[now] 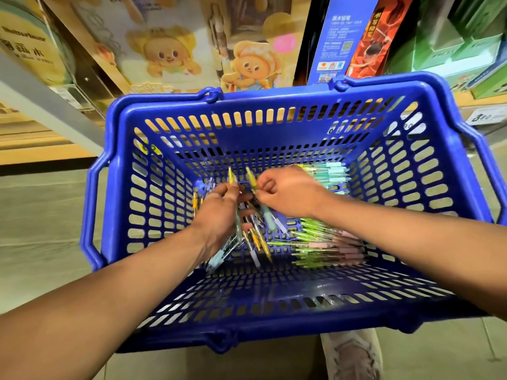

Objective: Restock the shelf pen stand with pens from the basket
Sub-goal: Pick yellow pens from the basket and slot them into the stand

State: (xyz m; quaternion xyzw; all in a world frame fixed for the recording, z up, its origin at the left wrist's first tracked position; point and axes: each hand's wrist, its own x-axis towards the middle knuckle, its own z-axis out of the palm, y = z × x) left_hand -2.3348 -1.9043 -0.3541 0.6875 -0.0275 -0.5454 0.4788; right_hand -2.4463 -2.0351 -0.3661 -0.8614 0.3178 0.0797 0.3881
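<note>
Pens [326, 242] lie loose on the floor of the blue basket [274, 96], most piled right of centre. Light, stiff, smooth plastic barrels, likely to slip when bunched; best pinched mid-barrel with several aligned. Both forearms reach down into the basket, wrists bent. Left hand [219, 212] is curled round a fanned bunch of pens. Right hand [288, 192] seems to pinch one yellow pen [251, 178], though blur hides the fingertips. No pen stand visible on the shelf [472, 102].

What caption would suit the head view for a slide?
Inside a blue basket, the left hand grips several pens while the right hand pinches a yellow pen.
</note>
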